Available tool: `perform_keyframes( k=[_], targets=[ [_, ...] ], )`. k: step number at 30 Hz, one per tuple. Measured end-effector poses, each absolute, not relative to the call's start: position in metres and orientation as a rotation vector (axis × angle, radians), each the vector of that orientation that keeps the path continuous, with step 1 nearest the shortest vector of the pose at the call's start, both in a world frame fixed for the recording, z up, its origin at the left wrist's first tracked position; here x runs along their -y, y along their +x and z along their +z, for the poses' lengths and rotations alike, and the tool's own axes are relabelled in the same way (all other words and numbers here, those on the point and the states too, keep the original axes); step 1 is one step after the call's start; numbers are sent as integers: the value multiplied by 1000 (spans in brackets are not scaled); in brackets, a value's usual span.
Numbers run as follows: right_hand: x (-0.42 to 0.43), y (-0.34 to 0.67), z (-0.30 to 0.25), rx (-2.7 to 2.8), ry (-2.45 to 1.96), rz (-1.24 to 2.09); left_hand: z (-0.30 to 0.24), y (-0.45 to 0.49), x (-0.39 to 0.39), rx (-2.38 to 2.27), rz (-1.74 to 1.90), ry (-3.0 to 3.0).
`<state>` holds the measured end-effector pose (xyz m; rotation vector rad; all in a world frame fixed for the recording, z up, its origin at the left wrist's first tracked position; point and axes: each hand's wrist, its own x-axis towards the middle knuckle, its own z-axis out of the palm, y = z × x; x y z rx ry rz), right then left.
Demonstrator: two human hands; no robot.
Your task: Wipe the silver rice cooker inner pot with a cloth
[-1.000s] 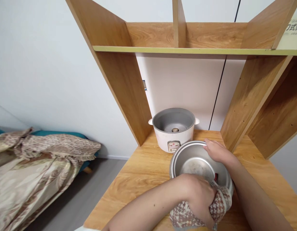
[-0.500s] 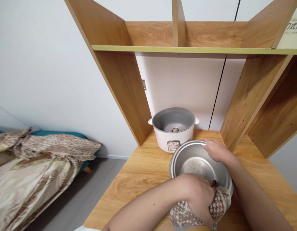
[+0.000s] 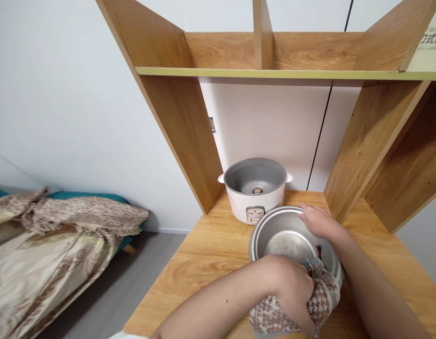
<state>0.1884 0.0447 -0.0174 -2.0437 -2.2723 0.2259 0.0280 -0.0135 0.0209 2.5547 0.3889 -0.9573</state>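
A silvery metal inner pot (image 3: 288, 240) tilts toward me on the wooden desktop. With its fingers over the far right rim, my right hand (image 3: 318, 220) grips the pot. Bunched in my left hand (image 3: 293, 287) is a brown-and-white patterned cloth (image 3: 321, 296), lying over the pot's near rim and partly inside. My left fingertips are hidden by the hand and cloth. A small dark-red spot shows inside the pot beside the cloth; I cannot tell what it is. Behind the pot stands the white rice cooker body (image 3: 256, 193), lidless, its heating plate visible.
Wooden side panels (image 3: 182, 136) flank the cooker, and a shelf (image 3: 260, 74) runs above it. On the left, a bed with a patterned cover (image 3: 80, 226) stands beyond the desktop edge (image 3: 157, 282). A printed box (image 3: 429, 49) sits at upper right.
The cloth has shifted a little further into the pot at my left fingers, and more of its folds show. My right hand keeps its place on the rim.
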Motion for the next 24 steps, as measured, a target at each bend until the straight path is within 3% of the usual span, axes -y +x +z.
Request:
perform_keyframes(
  k=[24],
  targets=[
    [-46,191,-19,2273,-2048,244,31,30,14,-343,-985,2545]
  ],
)
